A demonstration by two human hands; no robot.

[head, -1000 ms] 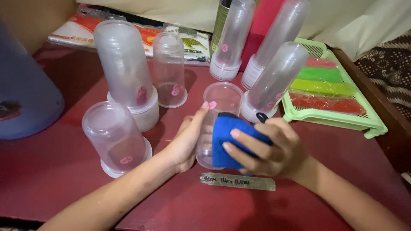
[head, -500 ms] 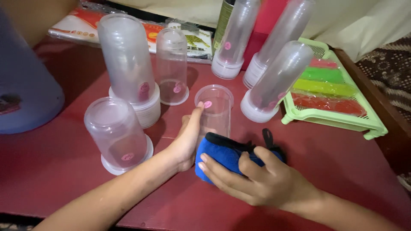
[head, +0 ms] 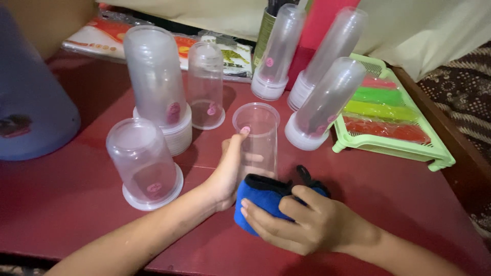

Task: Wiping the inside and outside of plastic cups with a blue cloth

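Head camera view: an open clear plastic cup [head: 257, 140] is seen standing upright on the red table [head: 66, 199], near the middle, with its mouth turned up and its long axis vertical. The cup is gripped from its left side by the left hand [head: 225, 174]; the fingers [head: 244, 132] are wrapped around the wall, and one fingertip with a pink nail is laid just under the rim. The left forearm is stretched from the near left edge toward the cup, low over the table.

Just near of the cup, touching its base, a blue cloth [head: 266, 202] with a black strap is pressed on the table by the right hand [head: 302, 225]. The right fingers are curled over the cloth and closed on it, palm down, and the wrist is brought in from the near right.

Around the cup, other clear containers are set upside down: a short one [head: 146, 163] at the left, a tall one [head: 156, 84] on a stack of lids behind it, and a small one [head: 205, 84] beside that. At the right, a green tray [head: 409, 148] with coloured pieces is placed, and a tilted clear container [head: 325, 105] is leaned beside it.
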